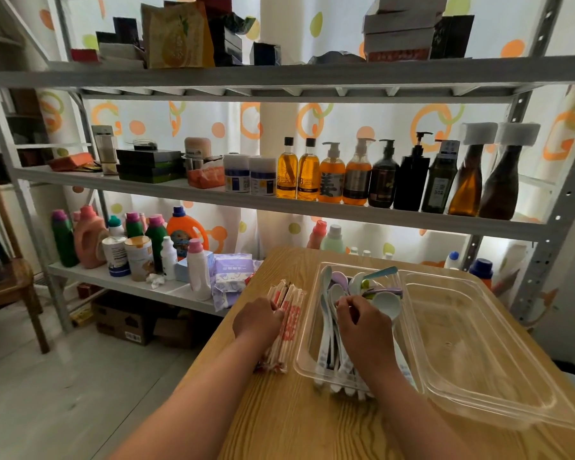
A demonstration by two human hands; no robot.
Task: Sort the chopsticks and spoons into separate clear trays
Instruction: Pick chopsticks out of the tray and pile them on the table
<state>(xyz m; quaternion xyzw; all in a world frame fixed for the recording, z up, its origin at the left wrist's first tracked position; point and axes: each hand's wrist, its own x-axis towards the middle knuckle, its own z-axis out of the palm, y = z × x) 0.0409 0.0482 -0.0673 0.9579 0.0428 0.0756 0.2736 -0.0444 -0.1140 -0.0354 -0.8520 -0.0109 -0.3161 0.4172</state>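
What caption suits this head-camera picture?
Left hand holds paper-wrapped chopsticks on the wooden table; right hand reaches among pastel plastic spoons in a clear tray.

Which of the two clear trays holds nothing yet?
The right tray, farther from the chopsticks; the left tray beside it holds the spoons.

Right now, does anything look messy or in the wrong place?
Yes: the wrapped chopsticks lie heaped on the table, outside the left tray and the right tray, under the left hand. Spoons sit jumbled in the left tray.
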